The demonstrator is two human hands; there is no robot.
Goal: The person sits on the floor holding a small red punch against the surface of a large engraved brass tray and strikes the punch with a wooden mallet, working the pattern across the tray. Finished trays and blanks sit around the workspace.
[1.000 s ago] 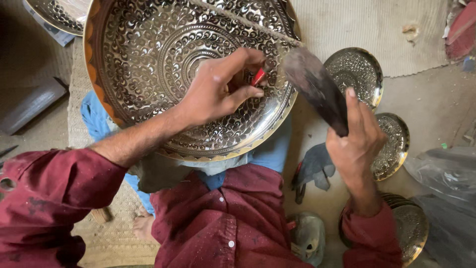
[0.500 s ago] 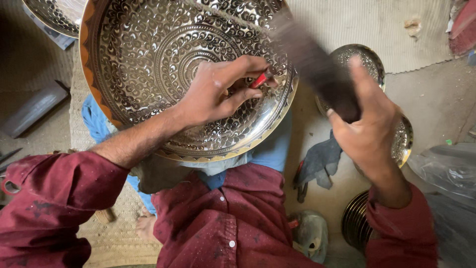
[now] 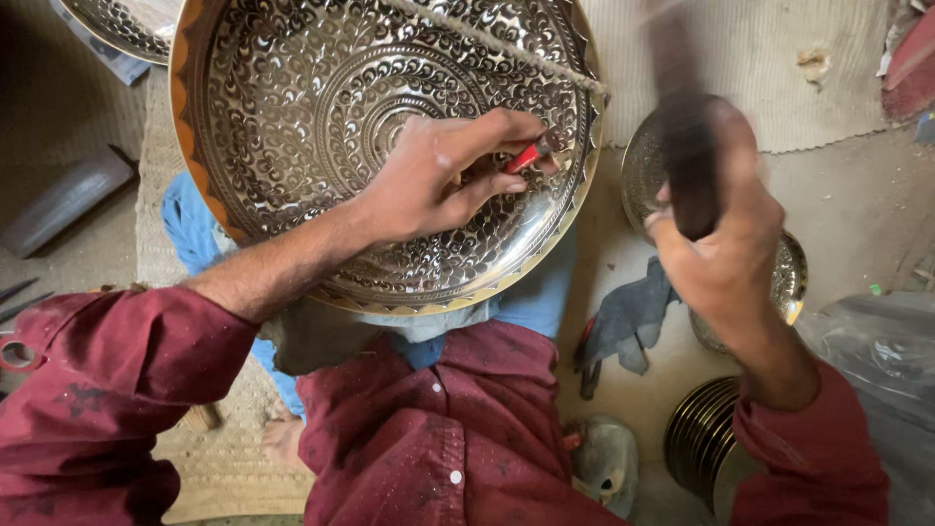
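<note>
Red punch tip [image 3: 526, 156] hidden under left hand [image 3: 438, 180]; mallet [image 3: 687, 146] motion-blurred.

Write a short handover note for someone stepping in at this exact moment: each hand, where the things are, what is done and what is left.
Left hand: rests inside the large round engraved metal tray, pinching a small red-handled punch near the right rim.
Right hand: raised beside the tray, gripping a dark blurred mallet.
Tray leans on the lap; smaller engraved plates lie to the right.
Done: pattern covers nearly all the visible surface.
Left: cannot tell which marks remain.
</note>
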